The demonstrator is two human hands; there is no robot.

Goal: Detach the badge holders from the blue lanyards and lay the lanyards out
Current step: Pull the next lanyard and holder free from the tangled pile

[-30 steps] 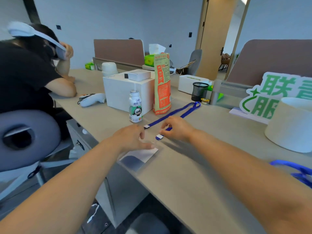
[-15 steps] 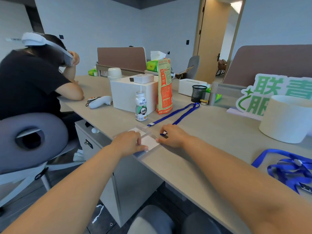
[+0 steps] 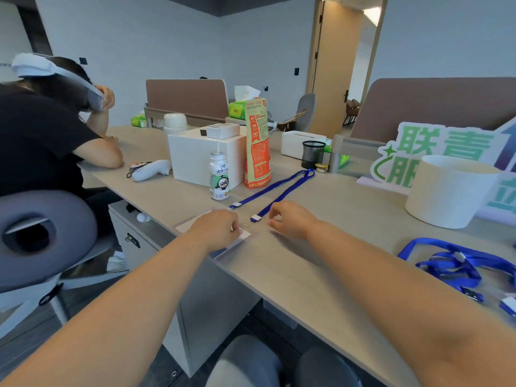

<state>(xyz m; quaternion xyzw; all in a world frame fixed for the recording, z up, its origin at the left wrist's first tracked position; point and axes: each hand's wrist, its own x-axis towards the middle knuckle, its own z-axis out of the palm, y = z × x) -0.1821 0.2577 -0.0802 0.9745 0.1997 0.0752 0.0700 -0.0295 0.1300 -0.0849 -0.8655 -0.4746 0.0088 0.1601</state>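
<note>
2 hands are over the counter [image 3: 307, 272] at its near edge. My left hand [image 3: 216, 229] rests on top of a clear badge holder [image 3: 242, 236], which lies flat on the counter with one corner at the edge. The fingers are bent down onto the far side of the holder; I cannot tell whether they pinch it or only press it.

My right hand [image 3: 291, 219] sits just beside it, palm down, fingers loosely curled and narrow. No item is visible between them. Whether they touch the strap I cannot tell.

1 blue lanyard [image 3: 279, 188] lies stretched out on the counter, its loop at the far end near a black mesh cup [image 3: 313, 154]. Its 2 white-tipped ends point toward me: 1 end clip [image 3: 255, 218] lies between my hands, apart from the holder; the other [image 3: 235, 204] lies just beyond my left hand.

A tangled heap of blue lanyards [image 3: 452, 265] lies well apart at my right. Behind the laid-out lanyard stand a small drink bottle [image 3: 219, 177], an orange packet [image 3: 258, 143] and a white box [image 3: 195, 157]. A white round tub [image 3: 449, 191] stands at the far right.
</note>
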